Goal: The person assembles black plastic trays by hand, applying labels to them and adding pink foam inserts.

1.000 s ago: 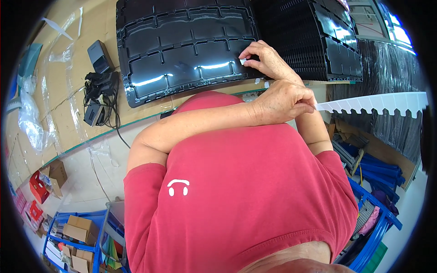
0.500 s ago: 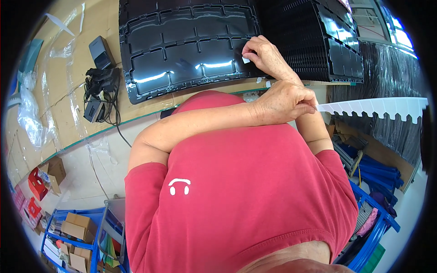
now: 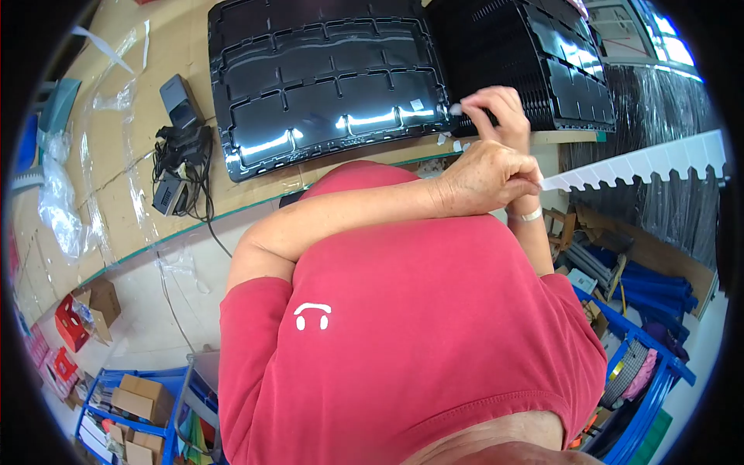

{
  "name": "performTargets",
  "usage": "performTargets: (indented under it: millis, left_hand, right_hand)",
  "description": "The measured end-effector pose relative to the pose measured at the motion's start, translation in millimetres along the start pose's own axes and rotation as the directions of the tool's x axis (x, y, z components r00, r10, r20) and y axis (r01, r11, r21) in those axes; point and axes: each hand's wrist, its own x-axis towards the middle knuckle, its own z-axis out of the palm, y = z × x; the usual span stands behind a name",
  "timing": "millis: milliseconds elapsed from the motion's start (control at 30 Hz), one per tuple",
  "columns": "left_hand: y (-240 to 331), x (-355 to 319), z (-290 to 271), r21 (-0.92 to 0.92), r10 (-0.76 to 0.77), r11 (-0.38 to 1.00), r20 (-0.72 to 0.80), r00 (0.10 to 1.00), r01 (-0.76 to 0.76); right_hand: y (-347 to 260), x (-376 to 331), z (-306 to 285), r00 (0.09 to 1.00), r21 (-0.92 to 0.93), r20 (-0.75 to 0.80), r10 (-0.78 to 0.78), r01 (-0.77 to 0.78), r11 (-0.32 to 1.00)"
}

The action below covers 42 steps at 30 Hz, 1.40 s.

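Observation:
My left hand (image 3: 496,174) reaches across my chest and pinches the narrow end of a long white strip (image 3: 643,163) with notched teeth along one edge. Beyond it, my right hand (image 3: 500,112) is raised near the tray's right corner. A small whitish piece (image 3: 456,109), blurred, sits at its closed fingertips; what it is I cannot make out. The black plastic tray (image 3: 318,116) with moulded compartments lies before me. On its near right part is a small white square sticker (image 3: 417,105).
Nested black trays (image 3: 535,70) stand at the right. Small white scraps (image 3: 457,145) lie on the table's near edge. Left of the tray are a dark handheld device (image 3: 180,101) and a tangle of black cables (image 3: 186,163). A blue shelf (image 3: 128,411) with cartons stands lower left.
My right hand has drawn back rightward off the tray, and a white square sticker now shows where its fingers were. My left hand keeps its grip; the notched strip has tilted up at its far end.

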Motion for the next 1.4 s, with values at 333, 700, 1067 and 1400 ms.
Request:
performTargets:
  millis: [333,700,1067,1400]
  left_hand:
    - [-7.4,7.8,-2.0,-0.043,-0.214,0.977,-0.249,0.944,0.21]
    - [-2.0,12.9,-0.7,0.083,-0.183,0.974,-0.252,0.95,0.21]
    - [-20.8,10.0,-14.4,-0.043,-0.127,0.992,-0.301,0.945,0.12]
    - [-55.3,31.0,-13.3,-0.164,0.016,0.986,-0.043,0.999,-0.023]
  right_hand:
    - [12.5,-96.4,-52.7,0.94,-0.337,-0.044,0.339,-0.334,0.881]
    - [-47.5,-49.1,-42.4,0.621,0.722,-0.373,0.689,-0.272,0.636]
    - [-67.9,-46.6,-13.2,0.937,0.039,-0.26,-0.235,0.253,0.967]
    - [-144.3,127.2,97.9,0.552,0.443,0.748,-0.369,-0.002,0.896]
